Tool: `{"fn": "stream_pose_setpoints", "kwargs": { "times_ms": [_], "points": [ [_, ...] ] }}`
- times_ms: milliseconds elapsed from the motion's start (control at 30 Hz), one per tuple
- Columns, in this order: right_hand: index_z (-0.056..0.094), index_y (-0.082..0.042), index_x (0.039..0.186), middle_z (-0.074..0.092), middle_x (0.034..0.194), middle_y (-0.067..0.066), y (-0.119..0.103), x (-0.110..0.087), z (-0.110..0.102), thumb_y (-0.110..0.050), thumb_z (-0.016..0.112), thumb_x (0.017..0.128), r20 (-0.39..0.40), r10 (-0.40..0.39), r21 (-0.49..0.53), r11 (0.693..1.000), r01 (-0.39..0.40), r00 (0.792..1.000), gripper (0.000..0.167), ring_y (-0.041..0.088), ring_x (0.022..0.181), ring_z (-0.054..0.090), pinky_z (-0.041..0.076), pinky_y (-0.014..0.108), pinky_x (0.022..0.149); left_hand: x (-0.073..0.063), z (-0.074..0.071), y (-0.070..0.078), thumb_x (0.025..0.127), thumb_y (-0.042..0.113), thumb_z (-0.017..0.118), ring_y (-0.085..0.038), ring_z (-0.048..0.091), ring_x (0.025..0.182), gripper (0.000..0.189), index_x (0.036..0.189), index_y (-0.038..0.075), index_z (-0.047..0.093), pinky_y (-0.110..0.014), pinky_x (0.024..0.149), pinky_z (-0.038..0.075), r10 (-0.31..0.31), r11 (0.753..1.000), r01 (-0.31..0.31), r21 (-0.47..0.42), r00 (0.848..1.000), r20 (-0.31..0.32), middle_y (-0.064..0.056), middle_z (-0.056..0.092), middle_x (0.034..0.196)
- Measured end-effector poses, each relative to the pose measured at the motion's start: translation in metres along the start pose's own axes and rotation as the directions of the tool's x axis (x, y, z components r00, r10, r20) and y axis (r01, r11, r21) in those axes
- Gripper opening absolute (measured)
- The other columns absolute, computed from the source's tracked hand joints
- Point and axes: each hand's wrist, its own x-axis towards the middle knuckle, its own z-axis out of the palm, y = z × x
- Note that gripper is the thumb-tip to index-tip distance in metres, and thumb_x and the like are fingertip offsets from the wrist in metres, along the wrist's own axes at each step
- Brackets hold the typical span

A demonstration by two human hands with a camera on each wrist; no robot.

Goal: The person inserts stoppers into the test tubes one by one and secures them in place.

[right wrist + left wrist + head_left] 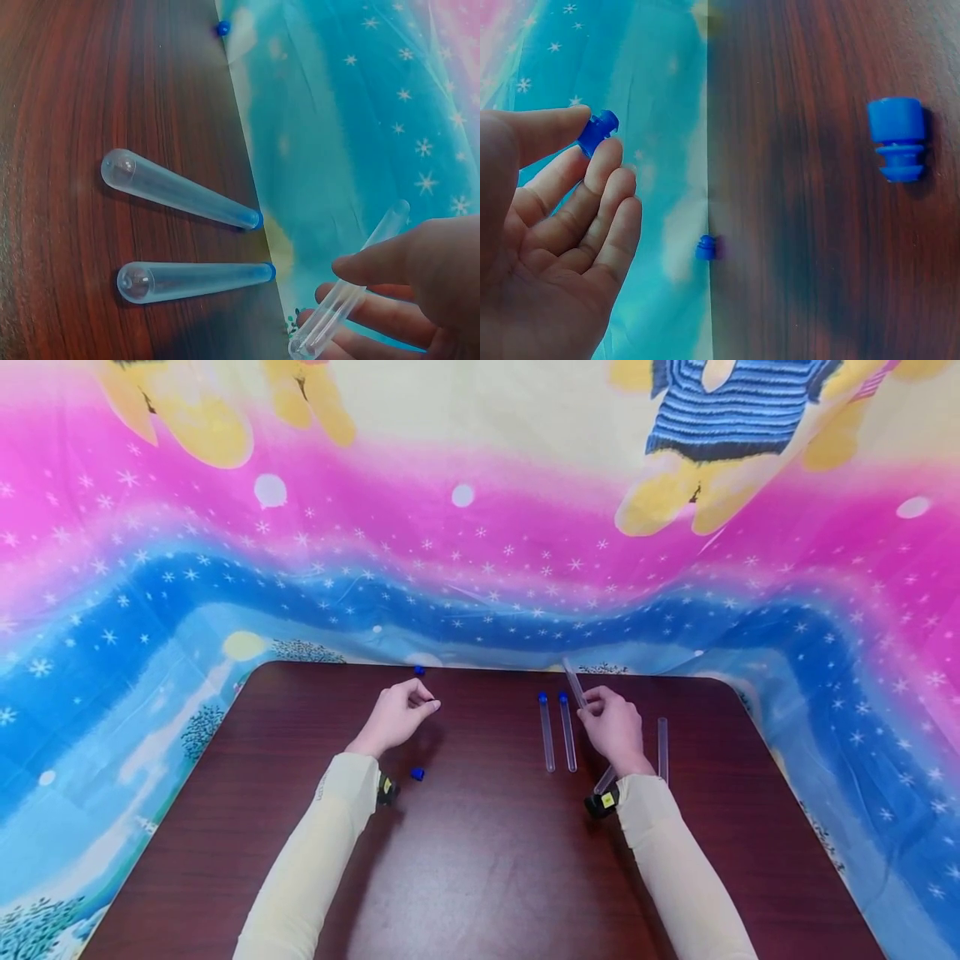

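Between thumb and fingertips, my left hand (393,718) pinches a blue ribbed stopper (598,133), held up over the table's left half. My right hand (613,727) grips a clear test tube (324,322) by thumb and fingers, tilted, its upper part reaching above the far table edge in the head view. Just left of that hand, two test tubes lie side by side, one (547,735) and another (567,735), each with a blue stopper in its far end. The two hands are well apart.
A loose blue stopper (417,774) lies right of the left wrist, and a second loose stopper (420,669) sits at the far edge. An unstoppered tube (663,750) lies right of the right hand; another tube (603,779) is partly hidden by the right wrist. A printed cloth (450,568) hangs behind the table.
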Motion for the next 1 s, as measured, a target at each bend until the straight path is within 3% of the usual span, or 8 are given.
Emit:
{"fn": "stream_pose_setpoints", "kwargs": {
  "times_ms": [367, 600, 1000],
  "points": [
    [0.07, -0.01, 0.119, 0.076, 0.101, 0.009, -0.002, -0.004, 0.006, -0.015, 0.07, 0.097, -0.01, 0.004, 0.04, 0.999, -0.003, 1.0, 0.023, 0.027, 0.084, 0.071, 0.05, 0.046, 0.074, 0.004, 0.001, 0.01, 0.098, 0.016, 0.072, -0.021, 0.068, 0.09, 0.016, 0.11, 0.005, 0.072, -0.04, 0.085, 0.055, 0.024, 0.999, -0.025, -0.036, 1.0, -0.006, -0.006, 0.072, 0.099],
    [0.071, -0.009, 0.118, 0.075, 0.099, 0.009, -0.006, -0.006, 0.009, -0.012, 0.069, 0.097, 0.0, -0.027, 0.056, 0.998, 0.027, 1.0, 0.021, 0.026, 0.084, 0.071, 0.051, 0.047, 0.078, 0.007, 0.004, 0.014, 0.095, 0.013, 0.075, -0.02, 0.069, 0.087, 0.016, 0.109, 0.007, 0.074, -0.039, 0.083, 0.056, 0.045, 0.998, -0.046, -0.04, 0.999, -0.01, -0.004, 0.072, 0.096],
    [0.072, -0.011, 0.115, 0.074, 0.096, 0.007, -0.014, -0.01, 0.018, -0.011, 0.074, 0.094, 0.024, -0.053, 0.127, 0.991, 0.05, 0.998, 0.021, 0.023, 0.084, 0.071, 0.057, 0.044, 0.073, 0.009, 0.005, 0.023, 0.095, 0.017, 0.075, -0.02, 0.065, 0.09, 0.016, 0.109, 0.009, 0.071, -0.037, 0.085, 0.054, 0.043, 0.996, -0.048, -0.08, 0.997, -0.063, -0.003, 0.069, 0.099]
  ]
}}
